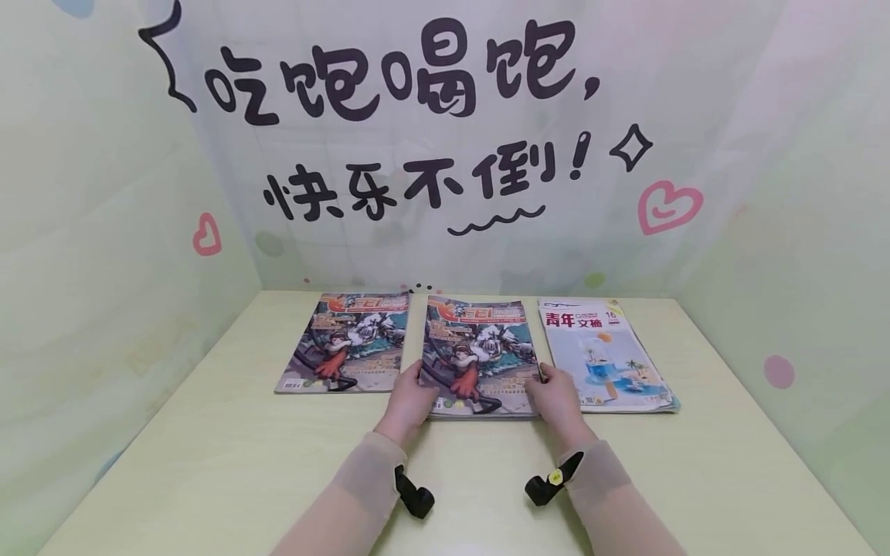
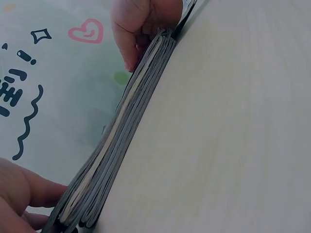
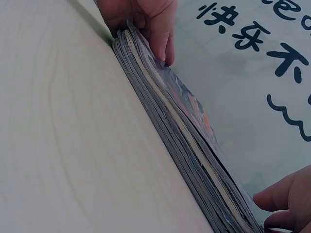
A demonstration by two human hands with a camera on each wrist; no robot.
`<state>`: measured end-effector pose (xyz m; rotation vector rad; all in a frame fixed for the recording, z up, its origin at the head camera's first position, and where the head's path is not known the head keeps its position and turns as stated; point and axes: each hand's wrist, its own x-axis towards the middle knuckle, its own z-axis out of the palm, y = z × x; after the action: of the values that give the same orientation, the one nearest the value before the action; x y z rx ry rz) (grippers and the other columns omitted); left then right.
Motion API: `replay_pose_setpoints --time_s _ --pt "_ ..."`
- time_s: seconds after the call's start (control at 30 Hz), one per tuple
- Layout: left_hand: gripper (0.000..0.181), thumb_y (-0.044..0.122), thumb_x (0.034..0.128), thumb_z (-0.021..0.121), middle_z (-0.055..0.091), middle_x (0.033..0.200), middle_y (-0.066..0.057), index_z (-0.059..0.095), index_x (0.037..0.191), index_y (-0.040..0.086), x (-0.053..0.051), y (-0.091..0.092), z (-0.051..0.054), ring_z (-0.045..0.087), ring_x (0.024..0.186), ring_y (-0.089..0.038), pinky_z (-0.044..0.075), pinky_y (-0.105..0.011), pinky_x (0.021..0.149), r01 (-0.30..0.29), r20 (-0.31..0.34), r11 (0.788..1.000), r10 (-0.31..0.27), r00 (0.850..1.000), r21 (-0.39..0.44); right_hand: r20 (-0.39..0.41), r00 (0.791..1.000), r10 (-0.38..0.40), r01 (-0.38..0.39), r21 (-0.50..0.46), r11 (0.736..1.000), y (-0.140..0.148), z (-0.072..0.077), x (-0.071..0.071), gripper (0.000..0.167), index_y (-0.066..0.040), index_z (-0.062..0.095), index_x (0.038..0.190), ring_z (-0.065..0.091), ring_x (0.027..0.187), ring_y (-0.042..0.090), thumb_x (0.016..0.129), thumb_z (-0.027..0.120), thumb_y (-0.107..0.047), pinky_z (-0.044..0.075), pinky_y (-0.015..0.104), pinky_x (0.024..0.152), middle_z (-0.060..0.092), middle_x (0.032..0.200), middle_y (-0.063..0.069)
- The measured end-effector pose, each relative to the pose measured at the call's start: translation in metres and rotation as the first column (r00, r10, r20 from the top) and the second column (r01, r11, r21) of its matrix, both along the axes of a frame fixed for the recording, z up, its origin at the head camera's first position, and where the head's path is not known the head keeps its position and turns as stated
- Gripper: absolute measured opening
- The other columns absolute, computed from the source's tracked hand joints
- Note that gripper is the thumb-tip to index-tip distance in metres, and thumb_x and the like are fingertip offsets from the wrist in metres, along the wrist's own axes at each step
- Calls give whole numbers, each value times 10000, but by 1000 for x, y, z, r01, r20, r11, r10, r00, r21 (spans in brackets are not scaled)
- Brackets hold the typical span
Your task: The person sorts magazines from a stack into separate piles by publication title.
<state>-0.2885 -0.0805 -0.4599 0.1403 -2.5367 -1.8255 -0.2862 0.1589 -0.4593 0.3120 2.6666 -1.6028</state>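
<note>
A stack of magazines [image 1: 480, 355] with a colourful cartoon cover lies at the middle of the table, and both hands hold it by its sides. My left hand [image 1: 412, 401] grips the left edge near the front corner, thumb over the cover. On the opposite edge my right hand [image 1: 556, 394] does the same. Both wrist views show the stack [image 2: 116, 126] edge-on, several folded magazines thick, one with cream pages among grey ones. The left wrist view has the left hand [image 2: 22, 199] at the lower left. Fingers under the stack are mostly hidden.
To the left lies another magazine [image 1: 354, 340] with the same cartoon cover. At the right is a magazine pile [image 1: 605, 355] with a pale blue popsicle cover, close to the right hand. A printed cloth wall [image 1: 417, 255] rises behind the table [image 1: 229, 463].
</note>
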Motion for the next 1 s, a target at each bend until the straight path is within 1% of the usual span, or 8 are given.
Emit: replay_pose_setpoints --time_s 0.23,0.47,0.57,0.67,0.77,0.83,0.93,1.0 --pt "714 -54 833 608 257 1500 -299 272 1463 -88 1 1 -7 229 1380 -443 235 -520 1124 -47 43 997 45 998 56 -37 999 19 -19 1 1000 -3 -10 0 565 62 391 1422 363 1336 390 925 579 -131 325 494 1088 420 1434 250" --pt "670 -59 836 592 341 1466 -286 312 1444 -96 2 1 -11 341 1336 -416 287 -498 1109 -46 32 992 43 999 115 -68 998 16 -12 51 999 -4 -14 0 572 69 396 1415 349 1339 410 918 584 -141 310 498 1095 405 1435 269" --pt "624 -49 856 568 381 1447 -277 339 1436 -88 2 1 -12 374 1319 -410 314 -494 1097 -50 31 991 47 998 121 -72 997 19 -14 61 998 -4 -13 0 576 80 390 1413 342 1341 413 918 582 -142 310 496 1096 397 1437 276" --pt "579 -22 876 545 392 1443 -266 377 1428 -67 2 1 -11 374 1320 -402 322 -493 1093 -65 23 994 63 998 91 -72 997 12 -8 57 998 -4 -13 1 577 82 387 1413 337 1342 419 916 582 -135 311 501 1094 388 1439 283" --pt "546 8 885 549 390 1429 -253 425 1416 -35 2 0 -8 395 1288 -381 358 -480 1070 -81 -5 996 81 997 45 -70 998 7 -3 48 999 -4 -13 2 576 83 382 1415 331 1343 422 918 581 -130 314 504 1091 379 1443 287" --pt "531 20 885 561 416 1389 -238 456 1404 -16 2 0 -6 422 1239 -358 385 -469 1041 -78 -25 997 79 997 13 -70 998 7 -4 46 999 -5 -12 2 575 84 380 1416 331 1344 421 920 578 -128 318 505 1088 378 1443 287" --pt "515 57 890 577 503 1319 -212 476 1389 -18 2 -2 -3 472 1185 -331 413 -469 1007 -66 -45 996 63 997 -67 -73 997 10 -6 48 999 -5 -12 1 573 87 378 1415 331 1344 419 922 576 -127 319 504 1088 379 1443 285" --pt "517 93 902 575 557 1242 -194 467 1394 -21 2 -3 1 519 1100 -315 445 -458 949 -51 -33 992 48 998 -116 -75 997 12 -8 53 999 -5 -12 1 572 88 378 1415 330 1344 420 923 573 -128 315 505 1090 378 1443 287"
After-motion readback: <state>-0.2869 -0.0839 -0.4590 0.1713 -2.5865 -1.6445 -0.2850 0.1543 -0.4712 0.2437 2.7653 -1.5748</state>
